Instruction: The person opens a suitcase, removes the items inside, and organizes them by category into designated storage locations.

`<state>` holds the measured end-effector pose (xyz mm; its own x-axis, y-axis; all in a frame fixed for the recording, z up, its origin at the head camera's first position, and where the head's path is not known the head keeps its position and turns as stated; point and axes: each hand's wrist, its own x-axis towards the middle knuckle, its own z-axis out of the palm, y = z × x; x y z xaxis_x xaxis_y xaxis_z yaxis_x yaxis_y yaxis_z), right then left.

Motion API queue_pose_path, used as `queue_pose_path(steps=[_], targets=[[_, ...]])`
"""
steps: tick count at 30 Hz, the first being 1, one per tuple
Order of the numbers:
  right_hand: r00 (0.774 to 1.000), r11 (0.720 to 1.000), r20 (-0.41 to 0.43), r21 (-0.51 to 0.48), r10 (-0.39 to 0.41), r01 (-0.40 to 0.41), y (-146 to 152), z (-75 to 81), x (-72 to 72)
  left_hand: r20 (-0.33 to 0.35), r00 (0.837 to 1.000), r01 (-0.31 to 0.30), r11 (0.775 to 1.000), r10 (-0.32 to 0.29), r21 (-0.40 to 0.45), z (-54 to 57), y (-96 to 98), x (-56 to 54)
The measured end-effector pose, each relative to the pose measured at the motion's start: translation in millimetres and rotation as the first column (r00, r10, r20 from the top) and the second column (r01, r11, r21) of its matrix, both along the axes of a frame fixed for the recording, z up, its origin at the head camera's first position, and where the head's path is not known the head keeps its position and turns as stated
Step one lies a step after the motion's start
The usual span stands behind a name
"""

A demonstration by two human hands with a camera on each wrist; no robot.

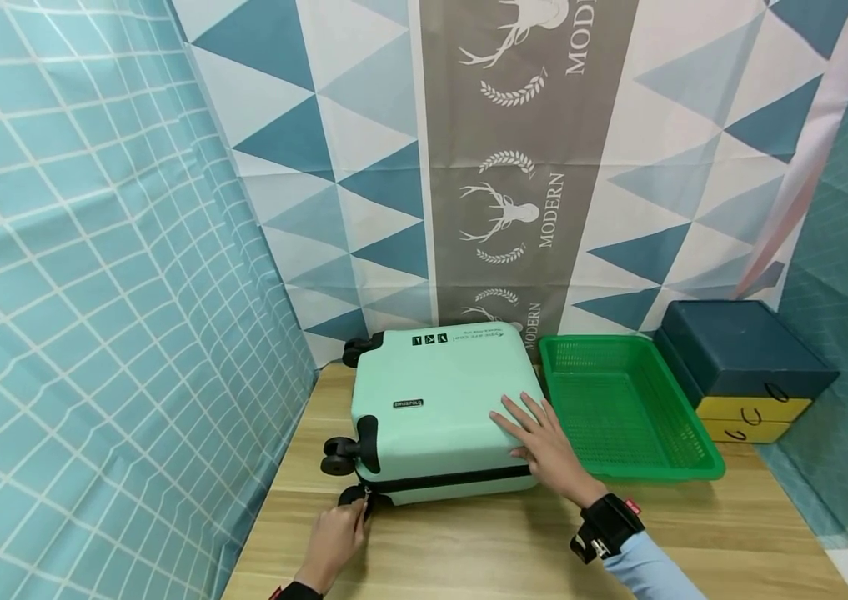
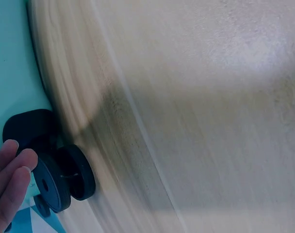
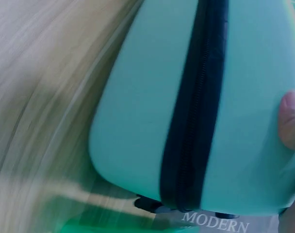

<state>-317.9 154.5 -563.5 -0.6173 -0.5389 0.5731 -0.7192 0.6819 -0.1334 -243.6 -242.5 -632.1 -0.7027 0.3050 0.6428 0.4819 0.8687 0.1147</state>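
A mint-green hard-shell suitcase lies flat on the wooden table, its wheels pointing left. Along its front side runs a black zipper, also visible in the right wrist view. At the front left corner, beside the lower wheel, my left hand pinches the small zipper pull. In the left wrist view its fingers are next to a black double wheel; the pull is hidden there. My right hand rests on the lid near the front right corner, fingers spread; its thumb shows on the shell.
Right of the suitcase stands a green plastic basket with perforated walls. Beyond it, a dark blue box sits on yellow drawers or boxes with black markings. Patterned cloth hangs at the back, and blue-checked cloth on the left.
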Motion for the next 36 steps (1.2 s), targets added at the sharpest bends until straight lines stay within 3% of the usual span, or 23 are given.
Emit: queue_pose_path(steps=[5, 10, 13, 16, 18, 21, 25, 28, 33, 36], targets=[[0.999, 0.999, -0.021, -0.030, -0.031, 0.031, 3.9, -2.1, -7.5, -0.031, 0.998, 0.055, 0.998, -0.055, -0.012, -4.9, 4.7, 2.7], [0.988, 0.988, -0.049, -0.063, -0.144, 0.141, -0.6, -2.2, -17.5, -0.034, 0.995, 0.093, 0.995, -0.094, -0.027, -2.9, 14.0, 4.3], [0.966, 0.959, -0.064, -0.157, -0.250, 0.237, -6.7, -6.2, -19.6, -0.042, 0.990, 0.132, 0.990, -0.134, -0.048, -2.1, 22.0, 5.4], [0.942, 0.913, -0.067, -0.278, -0.330, 0.300, -13.1, -12.1, -17.4, -0.054, 0.984, 0.169, 0.984, -0.173, -0.063, -3.0, 30.0, 8.4], [0.934, 0.889, -0.076, -0.342, -0.350, 0.305, -16.9, -15.2, -15.0, -0.047, 0.981, 0.186, 0.981, -0.189, -0.058, -3.6, 33.9, 11.0], [0.933, 0.875, -0.103, -0.396, -0.346, 0.280, -21.4, -18.7, -13.5, -0.015, 0.980, 0.199, 0.979, -0.199, -0.040, -3.8, 36.8, 14.9], [0.933, 0.875, -0.129, -0.408, -0.337, 0.260, -23.3, -18.6, -11.6, 0.005, 0.978, 0.208, 0.978, -0.208, -0.031, -2.1, 42.2, 18.2], [0.934, 0.887, -0.125, -0.375, -0.336, 0.269, -24.5, -16.0, -11.9, -0.015, 0.977, 0.214, 0.976, -0.214, -0.031, -1.6, 47.9, 19.5], [0.941, 0.908, -0.061, -0.292, -0.332, 0.301, -23.7, -11.5, -13.2, -0.040, 0.967, 0.249, 0.968, -0.250, -0.032, -3.1, 60.6, 21.8], [0.942, 0.912, -0.008, -0.256, -0.335, 0.322, -23.8, -5.8, -11.0, -0.021, 0.959, 0.281, 0.959, -0.282, -0.017, -4.8, 68.5, 24.7]])
